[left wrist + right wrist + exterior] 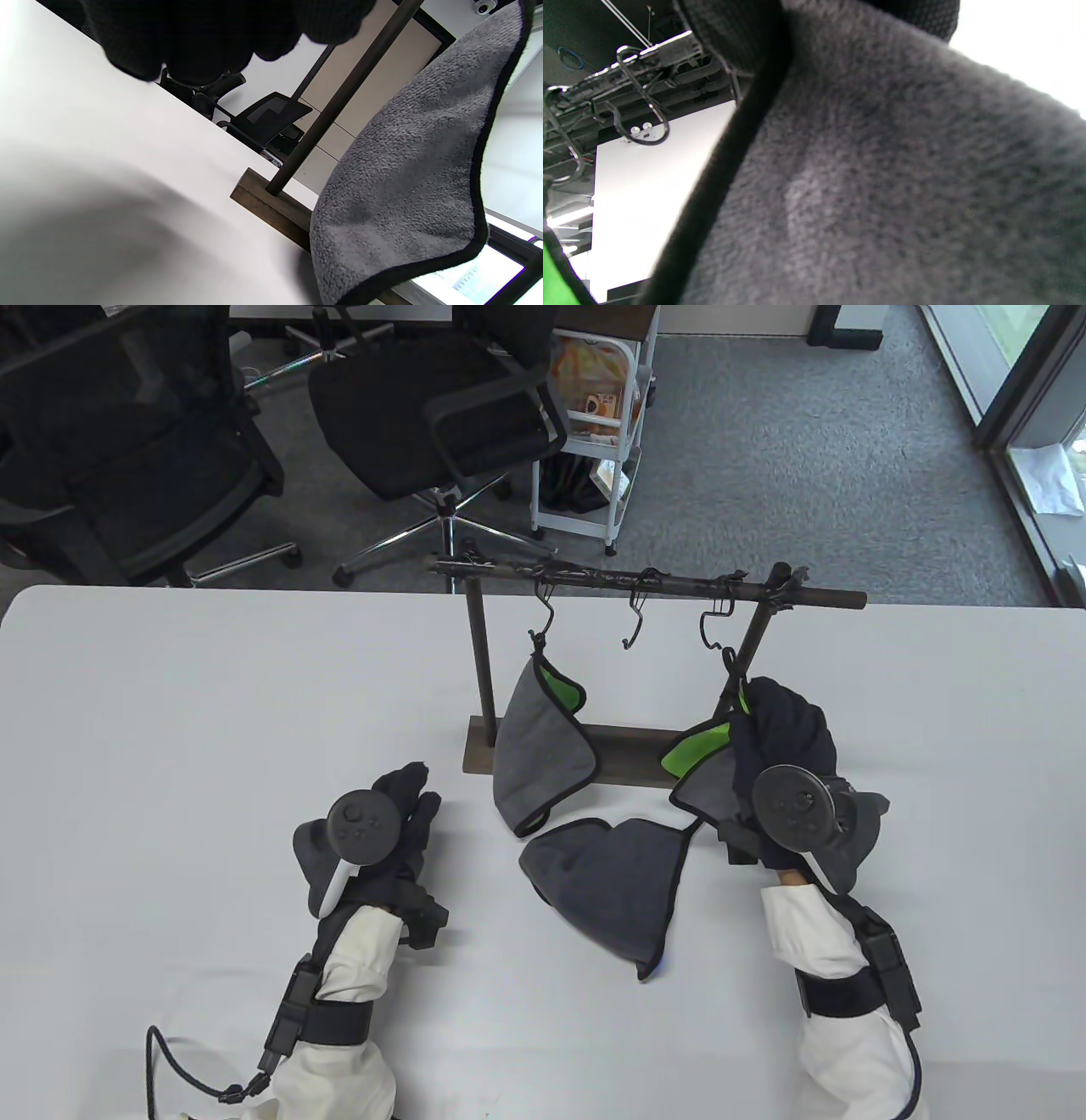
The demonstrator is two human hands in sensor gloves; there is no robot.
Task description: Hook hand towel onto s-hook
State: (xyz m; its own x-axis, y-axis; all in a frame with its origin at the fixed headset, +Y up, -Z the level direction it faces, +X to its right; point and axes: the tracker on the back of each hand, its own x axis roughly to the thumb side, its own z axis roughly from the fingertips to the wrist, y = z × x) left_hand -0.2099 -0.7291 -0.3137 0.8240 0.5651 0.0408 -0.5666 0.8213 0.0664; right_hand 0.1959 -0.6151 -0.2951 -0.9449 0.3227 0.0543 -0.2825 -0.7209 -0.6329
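From the table view, there are three hand towels, three S-hooks and one rack (560, 746) with a dark wooden base, two uprights and a crossbar. All three towels are grey fleece with black piping; two show a bright green inner face. The left towel (543, 746) hangs by its loop from the left hook (545, 615) at the rack's left end. The middle hook (635, 623) hangs bare at the centre of the bar. The right hook (717, 632) hangs near the rack's right upright, and the right hand (785, 768) is raised just below it, fingers closed on the top corner of the held towel (704, 768), whose green side folds out in front of the base. The third towel (615, 882) lies flat on the table (170, 712) in front of the rack. The left hand (373, 836) rests on the table to the left of the rack base, fingers loosely extended, holding nothing.

In the left wrist view, gloved fingertips (203, 38) hang at the top with nothing between them, and the hung towel drapes beside the rack's left upright (331, 110).

The right wrist view is almost filled by blurred grey fleece and a black edge band; beyond it two wire hooks dangle from the crossbar (628, 89). The grip itself is hidden here.
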